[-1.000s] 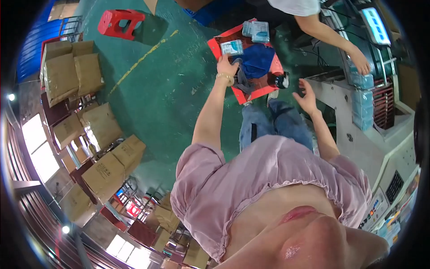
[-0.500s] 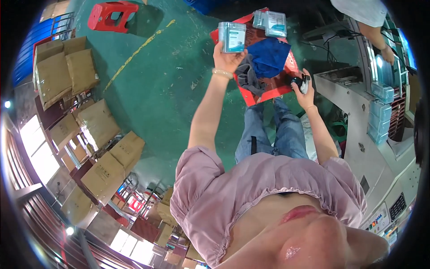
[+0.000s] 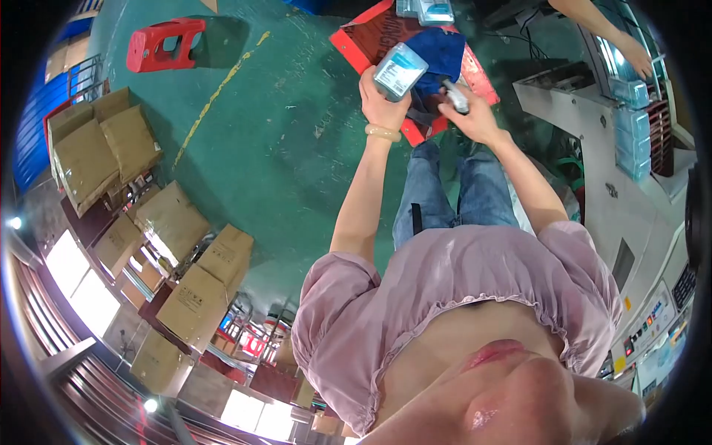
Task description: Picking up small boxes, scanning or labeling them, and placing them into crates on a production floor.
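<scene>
My left hand is closed round a clear plastic pack with a white and teal label, held tilted over the red stand. Close by on the right, my right hand grips a small white-and-black hand tool, its dark end pointing toward the pack. What kind of tool it is does not show clearly. Beneath both hands lies a blue cloth on the stand, with a dark grey cloth partly hidden nearer me. Similar packs sit at the stand's far edge.
On the right stands a grey machine with a column of clear blue packs beside it. Another person's arm reaches in there. A red stool is on the green floor at far left; cardboard boxes are piled along the left.
My right hand has moved left with the tool, close to the pack. My left hand has come slightly nearer and tilted the pack. The view has shifted, and the other person's arm reaches differently.
</scene>
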A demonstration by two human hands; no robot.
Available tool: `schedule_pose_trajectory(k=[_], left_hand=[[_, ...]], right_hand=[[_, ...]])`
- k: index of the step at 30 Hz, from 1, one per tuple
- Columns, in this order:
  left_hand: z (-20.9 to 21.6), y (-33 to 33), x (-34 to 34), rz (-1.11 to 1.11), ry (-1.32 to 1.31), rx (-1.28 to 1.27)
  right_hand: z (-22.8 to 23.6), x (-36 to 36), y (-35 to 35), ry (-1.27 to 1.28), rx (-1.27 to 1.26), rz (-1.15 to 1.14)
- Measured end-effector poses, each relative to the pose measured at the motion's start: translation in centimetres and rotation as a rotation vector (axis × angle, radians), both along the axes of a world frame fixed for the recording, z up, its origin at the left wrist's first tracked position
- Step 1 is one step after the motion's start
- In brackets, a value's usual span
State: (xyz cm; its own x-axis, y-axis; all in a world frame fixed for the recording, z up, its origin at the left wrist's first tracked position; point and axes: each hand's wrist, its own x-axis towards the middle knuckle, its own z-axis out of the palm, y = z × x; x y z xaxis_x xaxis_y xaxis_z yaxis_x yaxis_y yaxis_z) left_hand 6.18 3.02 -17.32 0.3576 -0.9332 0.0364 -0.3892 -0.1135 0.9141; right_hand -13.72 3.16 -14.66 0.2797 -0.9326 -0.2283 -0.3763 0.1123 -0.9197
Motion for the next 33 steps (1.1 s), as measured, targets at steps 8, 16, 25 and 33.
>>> schedule_pose_trajectory(k=[8, 16, 25, 33], left_hand=[[0.9, 2.1, -0.5, -0.174, -0.167, -0.078], [1.5, 2.9, -0.5, -0.162, -0.176, -0.1], [-0.2, 5.2, 1.3, -0.12, -0.235, 0.085], [-1.7, 8.2, 2.6, -0.018, -0.331, 0.205]], right_hand=[[1.7, 4.5, 0.8, 0.158, 0.011, 0.098], [-1.3, 0.8, 1.1, 0.369, -0.067, -0.219], [-7.5, -5.0, -0.2, 0.113, -0.249, -0.557], [-11.4, 0.5, 8.5, 0.223, -0.009, -0.484]])
